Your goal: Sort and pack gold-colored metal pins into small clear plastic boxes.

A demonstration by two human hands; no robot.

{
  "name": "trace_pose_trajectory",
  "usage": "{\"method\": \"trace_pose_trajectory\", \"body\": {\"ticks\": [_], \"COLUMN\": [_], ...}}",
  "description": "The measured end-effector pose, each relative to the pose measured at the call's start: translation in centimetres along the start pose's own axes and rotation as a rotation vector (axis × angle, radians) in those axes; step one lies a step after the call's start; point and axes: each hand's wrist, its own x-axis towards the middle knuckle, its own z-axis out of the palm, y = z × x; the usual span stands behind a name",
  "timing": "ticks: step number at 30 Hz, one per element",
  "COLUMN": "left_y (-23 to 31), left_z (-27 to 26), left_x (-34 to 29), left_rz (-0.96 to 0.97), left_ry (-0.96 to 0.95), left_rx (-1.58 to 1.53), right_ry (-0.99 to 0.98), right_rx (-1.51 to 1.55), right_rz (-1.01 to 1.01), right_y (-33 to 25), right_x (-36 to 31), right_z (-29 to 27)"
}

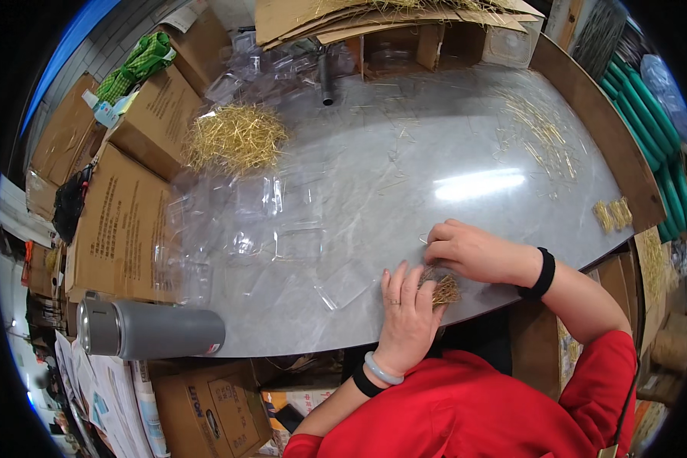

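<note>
A short bundle of thin gold-coloured wire pieces is at the table's near edge, in the grip of my left hand. The fingers of that hand are closed around its left side. Just above the bundle is my right hand, its fingers bent and pinched together by the bundle's far end. What those fingertips hold is too small to make out. A flat clear plastic piece lies to the left of my left hand.
A heap of gold wire pieces sits at the far left near clear plastic boxes. Loose wire pieces are scattered far right, and small bundles lie near the cardboard edge. A grey bottle lies at the near left.
</note>
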Motion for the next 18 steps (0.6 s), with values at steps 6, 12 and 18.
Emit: {"method": "trace_pose_trajectory", "body": {"ticks": [6,12,18], "left_y": [0.0,-0.3,-0.2], "left_z": [0.3,0.0,0.2], "left_x": [0.1,0.4,0.4], "left_rz": [-0.016,0.009,0.008], "left_ry": [-0.108,-0.156,-0.149], "left_rx": [0.060,-0.056,0.010], "right_ry": [0.270,0.175,0.294], "right_rx": [-0.081,-0.092,0.188], "right_rz": [0.273,0.090,0.226], "right_y": [0.2,-1.3,-0.7], "right_x": [-3.1,-2.2,-3.9], "right_z": [0.8,1.2,2.4]}}
